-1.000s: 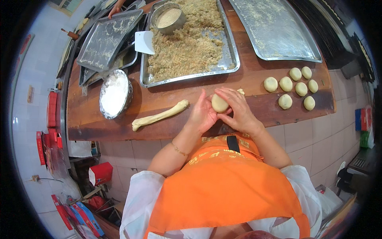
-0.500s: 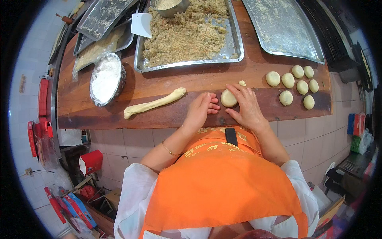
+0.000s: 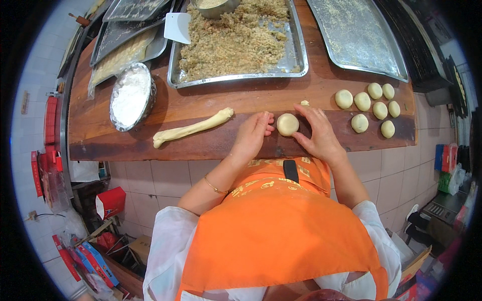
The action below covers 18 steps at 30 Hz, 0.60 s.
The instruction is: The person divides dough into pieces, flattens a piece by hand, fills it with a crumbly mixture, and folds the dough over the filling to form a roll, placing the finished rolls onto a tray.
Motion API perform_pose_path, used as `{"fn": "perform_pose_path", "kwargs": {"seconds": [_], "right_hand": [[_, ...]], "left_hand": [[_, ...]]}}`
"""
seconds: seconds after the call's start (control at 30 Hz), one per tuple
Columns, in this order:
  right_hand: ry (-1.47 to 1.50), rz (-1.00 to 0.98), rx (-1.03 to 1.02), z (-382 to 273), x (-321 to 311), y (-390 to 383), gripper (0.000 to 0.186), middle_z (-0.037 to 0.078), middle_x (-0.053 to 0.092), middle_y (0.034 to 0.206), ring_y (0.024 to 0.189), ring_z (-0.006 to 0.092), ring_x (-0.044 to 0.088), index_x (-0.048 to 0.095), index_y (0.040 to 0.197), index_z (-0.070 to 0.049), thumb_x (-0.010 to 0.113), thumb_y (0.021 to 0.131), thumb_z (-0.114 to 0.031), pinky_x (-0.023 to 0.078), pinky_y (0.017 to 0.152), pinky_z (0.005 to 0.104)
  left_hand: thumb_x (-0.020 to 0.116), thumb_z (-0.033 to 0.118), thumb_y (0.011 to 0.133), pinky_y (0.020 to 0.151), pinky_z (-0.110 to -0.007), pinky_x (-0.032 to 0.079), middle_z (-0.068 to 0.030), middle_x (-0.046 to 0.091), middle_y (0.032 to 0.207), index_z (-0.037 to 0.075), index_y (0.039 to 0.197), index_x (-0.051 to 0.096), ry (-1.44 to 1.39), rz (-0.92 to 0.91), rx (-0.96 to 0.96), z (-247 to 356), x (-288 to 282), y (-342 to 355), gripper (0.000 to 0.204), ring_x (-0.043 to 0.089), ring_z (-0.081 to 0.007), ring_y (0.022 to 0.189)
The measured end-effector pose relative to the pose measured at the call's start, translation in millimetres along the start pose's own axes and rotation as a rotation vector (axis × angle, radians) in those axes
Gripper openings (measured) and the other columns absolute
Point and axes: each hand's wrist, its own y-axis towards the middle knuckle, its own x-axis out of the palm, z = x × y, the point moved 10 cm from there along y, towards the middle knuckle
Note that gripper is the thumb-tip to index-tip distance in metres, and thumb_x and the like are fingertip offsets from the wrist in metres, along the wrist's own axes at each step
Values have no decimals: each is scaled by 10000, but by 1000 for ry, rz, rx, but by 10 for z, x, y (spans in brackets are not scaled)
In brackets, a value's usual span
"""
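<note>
Near frame centre, a dough ball (image 3: pixel 287 124) sits on the table (image 3: pixel 266 98) between a loosely curled, unloaded left hand (image 3: pixel 251 133) and a spread right hand (image 3: pixel 321 134), thumb contact unclear; pressing hard could dent it.

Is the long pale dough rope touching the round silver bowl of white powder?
No, brown wooden tabletop shows between the rope and the bowl.

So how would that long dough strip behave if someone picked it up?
The dough strip would probably sag if lifted by one end, being long and thin. Its smooth, soft-looking surface suggests it might dent or stretch under a squeeze. If pushed, it may roll unevenly, since its ends look knobbly.
</note>
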Motion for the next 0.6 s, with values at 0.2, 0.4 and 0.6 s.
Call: {"fn": "perform_pose_path", "kwargs": {"seconds": [0.2,0.4,0.6], "right_hand": [[-2,-46,9,98,179,-76,684,185,581,1236,1166,398,540,522,1363,-38,812,744,-69,449,1009,457],[-104,-80,-35,-132,58,50,687,181,569,1239,1190,384,526,516,1380,-69,804,758,-104,439,1013,456],[-166,-213,-150,-194,292,114,555,158,568,1154,1108,374,550,575,1303,-99,781,792,-168,451,988,471]], "left_hand": [[421,369,1091,847,-300,525,-106,691,1092,-54,1209,640,202,-69,73,157,145,57,491,637,-155,936],[429,321,1090,834,-284,515,-83,705,1079,-31,1194,658,324,66,171,314,-73,69,432,639,-138,918],[454,214,1072,823,-282,516,-97,697,1043,-36,1145,653,265,154,217,327,-270,-108,328,647,-142,919]]}}
